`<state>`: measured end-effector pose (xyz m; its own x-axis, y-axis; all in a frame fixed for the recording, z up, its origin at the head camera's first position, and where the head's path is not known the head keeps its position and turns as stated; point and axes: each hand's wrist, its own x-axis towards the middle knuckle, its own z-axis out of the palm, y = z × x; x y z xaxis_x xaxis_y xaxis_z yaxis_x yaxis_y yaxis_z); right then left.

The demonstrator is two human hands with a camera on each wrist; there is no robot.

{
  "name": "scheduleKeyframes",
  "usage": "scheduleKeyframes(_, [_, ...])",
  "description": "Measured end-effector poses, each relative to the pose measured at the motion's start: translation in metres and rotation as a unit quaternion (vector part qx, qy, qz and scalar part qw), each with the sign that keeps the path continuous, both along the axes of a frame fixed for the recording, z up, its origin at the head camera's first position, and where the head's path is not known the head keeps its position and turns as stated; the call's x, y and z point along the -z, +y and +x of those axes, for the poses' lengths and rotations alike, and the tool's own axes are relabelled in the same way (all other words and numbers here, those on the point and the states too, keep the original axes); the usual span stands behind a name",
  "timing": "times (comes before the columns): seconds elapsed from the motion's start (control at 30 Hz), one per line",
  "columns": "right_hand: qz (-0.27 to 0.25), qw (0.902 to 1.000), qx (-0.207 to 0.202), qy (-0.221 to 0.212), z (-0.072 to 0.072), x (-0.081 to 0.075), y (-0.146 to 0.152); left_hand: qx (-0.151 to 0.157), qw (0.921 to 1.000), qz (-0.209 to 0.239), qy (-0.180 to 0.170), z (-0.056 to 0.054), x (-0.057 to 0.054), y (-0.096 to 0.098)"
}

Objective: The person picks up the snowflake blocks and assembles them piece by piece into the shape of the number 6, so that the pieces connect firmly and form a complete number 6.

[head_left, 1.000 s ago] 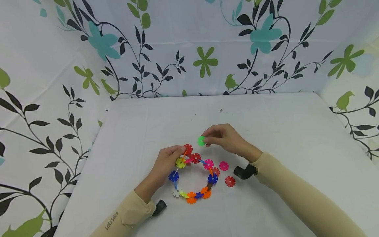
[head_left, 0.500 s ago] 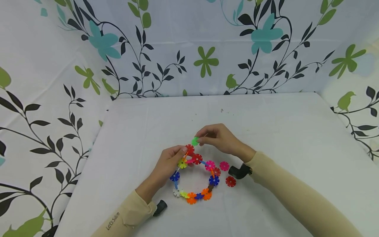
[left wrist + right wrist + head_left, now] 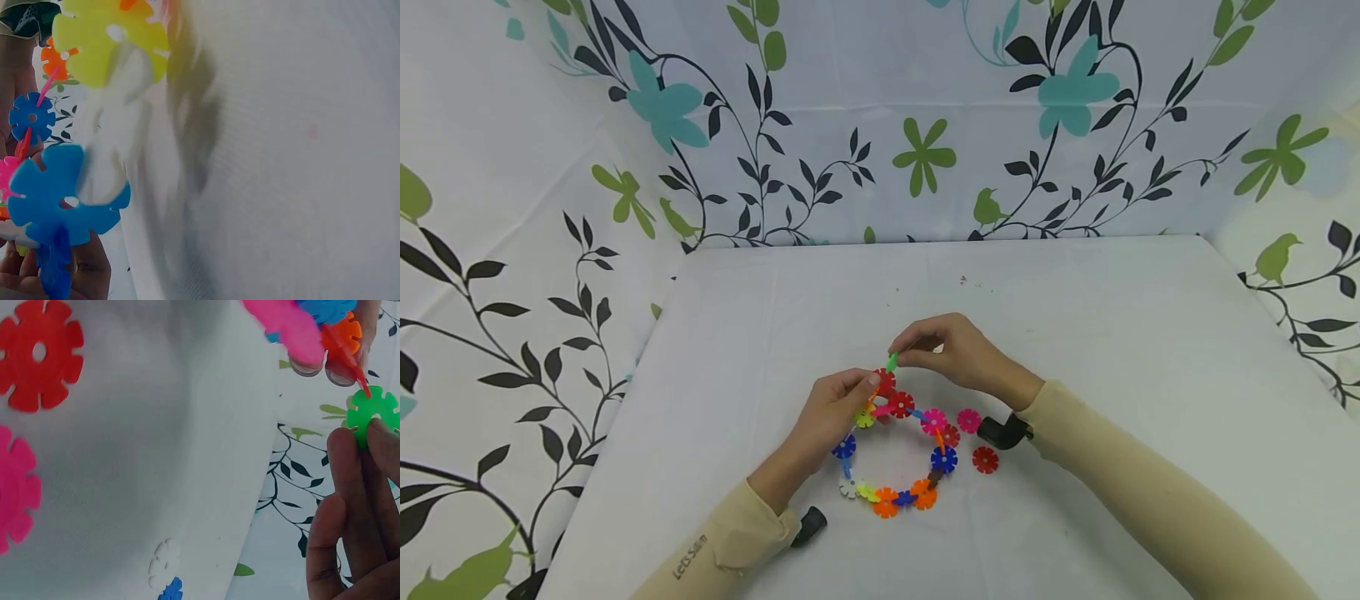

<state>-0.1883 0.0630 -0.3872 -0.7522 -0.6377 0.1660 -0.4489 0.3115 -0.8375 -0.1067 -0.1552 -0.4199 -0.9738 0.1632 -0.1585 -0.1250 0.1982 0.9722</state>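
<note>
A ring of interlocked, notched plastic discs in many colours lies in front of me; its orange disc (image 3: 886, 502) is at the near side. My left hand (image 3: 831, 417) pinches a red disc (image 3: 885, 382) at the ring's upper left, by a yellow disc (image 3: 865, 416). My right hand (image 3: 951, 354) pinches a green disc (image 3: 892, 362) between thumb and fingers, edge-on from above, right at the red disc's rim. In the right wrist view the green disc (image 3: 359, 419) meets the red disc's edge (image 3: 347, 353). A blue disc (image 3: 44, 200) looms in the left wrist view.
Right of the ring, a pink disc (image 3: 969, 421) and a red disc (image 3: 985, 460) lie loose on the white tabletop (image 3: 1075, 333). Another red disc (image 3: 951, 435) lies against the ring's right side. A leaf-patterned cloth (image 3: 850, 100) hangs behind the table.
My right hand has moved left with the green disc, up to the red disc. The green disc has turned from face-on to edge-on. My left hand keeps its grip, almost still.
</note>
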Motion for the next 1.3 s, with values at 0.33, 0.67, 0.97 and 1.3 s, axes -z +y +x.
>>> scheduleKeyframes(0.33, [0.011,0.9976,0.019,0.065,0.003,0.004,-0.003,-0.012,0.9998,-0.002,-0.018,0.003,-0.003,0.003])
scheduleKeyframes(0.67, [0.017,0.9932,0.019,0.114,0.009,0.011,-0.002,-0.026,0.9990,0.016,-0.034,0.002,0.001,0.004])
scheduleKeyframes(0.97, [0.003,0.9880,-0.023,0.153,0.008,0.014,-0.001,-0.036,0.9986,-0.001,-0.038,0.001,0.006,0.006])
scheduleKeyframes(1.3, [-0.018,0.9943,-0.036,0.099,0.006,0.021,0.000,-0.035,0.9981,0.015,-0.049,0.002,0.008,0.009])
